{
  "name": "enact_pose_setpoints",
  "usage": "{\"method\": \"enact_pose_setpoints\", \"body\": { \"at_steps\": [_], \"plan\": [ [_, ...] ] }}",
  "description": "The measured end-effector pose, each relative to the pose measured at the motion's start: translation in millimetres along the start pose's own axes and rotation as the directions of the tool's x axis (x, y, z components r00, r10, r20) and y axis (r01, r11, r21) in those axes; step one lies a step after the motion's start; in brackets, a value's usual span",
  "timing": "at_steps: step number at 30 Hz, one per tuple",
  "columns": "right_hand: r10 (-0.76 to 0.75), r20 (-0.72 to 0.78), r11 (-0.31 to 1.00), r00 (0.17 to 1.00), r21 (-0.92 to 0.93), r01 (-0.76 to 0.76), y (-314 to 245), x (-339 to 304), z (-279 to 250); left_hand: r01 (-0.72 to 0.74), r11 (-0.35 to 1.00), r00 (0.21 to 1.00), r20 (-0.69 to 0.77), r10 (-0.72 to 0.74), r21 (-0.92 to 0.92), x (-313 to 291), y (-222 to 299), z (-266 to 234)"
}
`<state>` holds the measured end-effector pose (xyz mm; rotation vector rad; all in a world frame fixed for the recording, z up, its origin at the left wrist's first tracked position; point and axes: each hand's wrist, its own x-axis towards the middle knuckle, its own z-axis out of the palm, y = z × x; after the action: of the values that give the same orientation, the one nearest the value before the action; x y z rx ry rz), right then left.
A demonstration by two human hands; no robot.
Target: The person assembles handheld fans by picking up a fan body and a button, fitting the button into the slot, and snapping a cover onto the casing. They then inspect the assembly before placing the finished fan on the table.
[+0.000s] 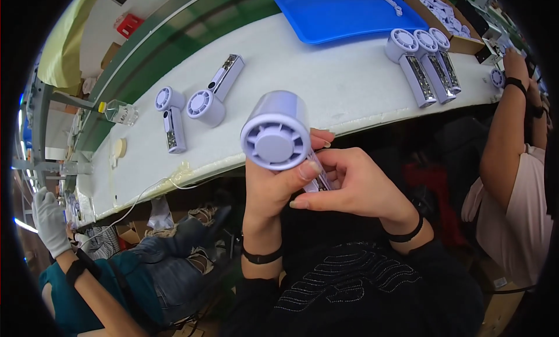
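A lavender handheld fan is held up in front of me, its round vented head toward me. My left hand wraps round the fan just below the head, thumb across the front. Around the lower handle, my right hand is closed, thumb and fingers on either side; its open side with inner parts shows only in a small strip. Two similar fans, one upright-angled and one lying farther off, rest on the white table to the left. Three more fans lie side by side at the right.
A blue tray with pale strips stands at the back, beside a cardboard box of lavender parts. At left are a clear bottle with a yellow cap and a tape roll. Co-workers sit on both sides; one wears a white glove.
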<state>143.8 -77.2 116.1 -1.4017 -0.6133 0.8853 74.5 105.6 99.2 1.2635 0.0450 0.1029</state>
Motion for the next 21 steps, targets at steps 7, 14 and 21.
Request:
{"method": "enact_pose_setpoints", "body": {
  "at_steps": [7, 14, 21],
  "plan": [
    [-0.256, -0.076, 0.938, 0.964, -0.26, 0.229, 21, -4, 1, -0.083, 0.997, 0.997, 0.001, 0.083, 0.001, 0, -20, 5],
    [-0.368, -0.222, 0.915, 0.903, -0.259, 0.309, 34, 1, 10, 0.012, 0.989, 0.985, 0.171, 0.013, -0.147, 11, -31, -4],
    [-0.3, -0.28, 0.918, 0.912, -0.345, 0.196, 23, 5, 12, -0.064, 0.964, 0.995, -0.084, 0.044, -0.259, -8, -15, -5]
  ]
}}
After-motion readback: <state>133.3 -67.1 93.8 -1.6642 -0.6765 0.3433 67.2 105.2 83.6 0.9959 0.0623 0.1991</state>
